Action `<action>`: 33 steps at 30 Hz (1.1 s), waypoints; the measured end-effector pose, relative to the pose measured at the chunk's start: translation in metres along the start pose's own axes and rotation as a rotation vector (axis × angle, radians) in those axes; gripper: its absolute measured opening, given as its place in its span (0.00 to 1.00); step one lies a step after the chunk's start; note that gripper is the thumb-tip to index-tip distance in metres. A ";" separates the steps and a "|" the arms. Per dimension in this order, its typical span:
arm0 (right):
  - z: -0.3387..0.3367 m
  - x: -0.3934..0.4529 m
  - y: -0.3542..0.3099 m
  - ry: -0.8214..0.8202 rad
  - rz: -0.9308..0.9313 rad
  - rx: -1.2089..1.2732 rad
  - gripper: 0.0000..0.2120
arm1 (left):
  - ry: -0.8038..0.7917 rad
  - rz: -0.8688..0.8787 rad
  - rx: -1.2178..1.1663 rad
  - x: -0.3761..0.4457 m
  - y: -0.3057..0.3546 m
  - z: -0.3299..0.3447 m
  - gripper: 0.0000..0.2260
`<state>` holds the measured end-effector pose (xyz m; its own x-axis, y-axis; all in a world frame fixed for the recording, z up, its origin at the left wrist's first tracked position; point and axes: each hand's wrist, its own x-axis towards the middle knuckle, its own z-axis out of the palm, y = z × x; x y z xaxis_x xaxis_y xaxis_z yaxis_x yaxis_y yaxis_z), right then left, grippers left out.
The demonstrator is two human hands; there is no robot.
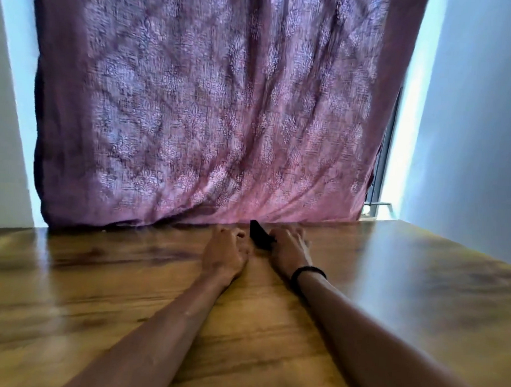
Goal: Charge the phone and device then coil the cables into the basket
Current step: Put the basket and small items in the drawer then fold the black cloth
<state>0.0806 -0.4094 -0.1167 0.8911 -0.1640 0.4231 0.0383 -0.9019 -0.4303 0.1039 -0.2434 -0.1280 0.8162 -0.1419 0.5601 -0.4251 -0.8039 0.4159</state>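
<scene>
Both my arms stretch forward across a wooden table (pixel 95 288) toward its far edge. My right hand (pixel 288 247) grips a small black object (pixel 259 233), likely the phone or device; the picture is too blurred to tell which. My left hand (pixel 226 251) lies just left of it with its fingers curled near the object's lower end. Whether it pinches anything is unclear. A black band circles my right wrist (pixel 308 273). No cable or basket shows in this view.
A purple patterned curtain (pixel 208 117) hangs right behind the table's far edge. Pale walls stand on both sides, and a bright window gap (pixel 397 171) shows at the right. The table's right edge (pixel 467 248) runs diagonally.
</scene>
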 end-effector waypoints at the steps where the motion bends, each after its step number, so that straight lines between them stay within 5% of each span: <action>1: -0.002 -0.009 -0.010 -0.005 -0.092 0.046 0.17 | -0.019 0.064 0.018 0.002 -0.005 0.000 0.17; 3: -0.003 -0.026 -0.032 -0.013 -0.188 0.197 0.15 | -0.023 0.203 -0.038 0.000 -0.018 0.000 0.21; 9: -0.011 -0.069 -0.102 0.016 -0.167 0.624 0.06 | 0.227 0.329 -0.203 -0.047 -0.057 -0.070 0.11; 15: -0.016 -0.101 -0.156 -0.459 -0.051 1.067 0.11 | 0.421 0.065 -0.106 -0.100 -0.090 -0.143 0.11; 18: -0.010 -0.114 -0.168 -0.683 0.019 1.228 0.06 | 0.354 -0.140 -0.208 -0.097 -0.095 -0.151 0.12; 21: -0.001 -0.112 -0.163 -0.688 0.141 1.357 0.08 | 0.238 -0.102 -0.069 -0.088 -0.094 -0.143 0.13; 26: -0.004 -0.108 -0.152 -0.684 0.254 1.533 0.12 | 0.155 0.147 -0.197 -0.088 -0.076 -0.148 0.09; 29: -0.014 -0.112 -0.151 -0.733 0.214 1.588 0.10 | 0.210 0.070 -0.302 -0.085 -0.074 -0.148 0.13; 33: -0.017 -0.114 -0.147 -0.589 0.130 1.289 0.09 | 0.280 0.063 -0.310 -0.084 -0.070 -0.159 0.17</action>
<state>-0.0342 -0.2652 -0.0876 0.9628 0.2598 0.0742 0.0362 0.1480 -0.9883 0.0026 -0.0836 -0.0900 0.6654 0.0114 0.7464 -0.6030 -0.5812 0.5464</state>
